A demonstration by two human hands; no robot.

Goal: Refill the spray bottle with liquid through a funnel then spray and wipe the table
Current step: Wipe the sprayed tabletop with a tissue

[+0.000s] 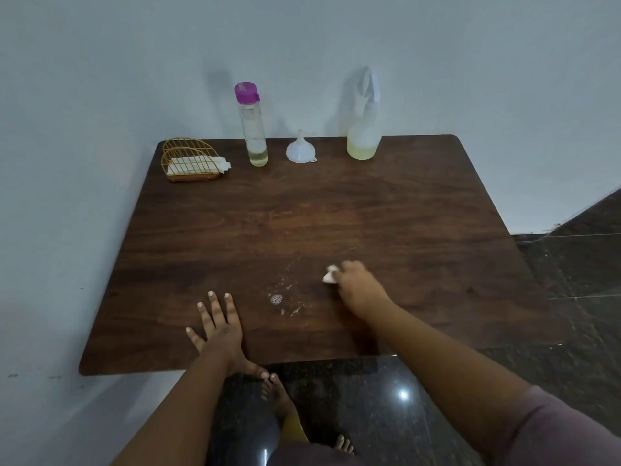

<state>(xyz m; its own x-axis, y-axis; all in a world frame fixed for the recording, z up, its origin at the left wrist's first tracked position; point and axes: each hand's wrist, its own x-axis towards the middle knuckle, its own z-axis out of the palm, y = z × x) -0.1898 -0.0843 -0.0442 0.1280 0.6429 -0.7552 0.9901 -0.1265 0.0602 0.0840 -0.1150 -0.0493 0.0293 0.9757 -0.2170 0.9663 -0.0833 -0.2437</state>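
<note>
At the far left of the table [437, 210] I see a wire napkin holder [190, 160] with a few white napkins lying in it; those are thin and soft, and I would lift one by a loose corner. Nearer me, my left hand [218, 326] lies flat on the wood by the near edge, fingers spread and holding nothing, which I take as bracing. Far behind it stands a tall clear bottle [252, 126] with a purple cap, a little yellowish liquid at the bottom; it looks light, rigid and easy to tip, so I would grip it round the middle. Just right of it the white funnel [300, 149] sits mouth down, featherweight plastic, best taken by the spout. Near centre, foamy droplets [276, 299] dot the wood. My right hand [356, 285] is curled around a crumpled white tissue [330, 275] pressed to the table just right of that wet patch; damp tissue tears easily, so I would keep it bunched. Far right, the spray bottle [364, 126] stands upright, partly filled, probably bottom-heavy and slick if wet; its neck is the place to hold.
</note>
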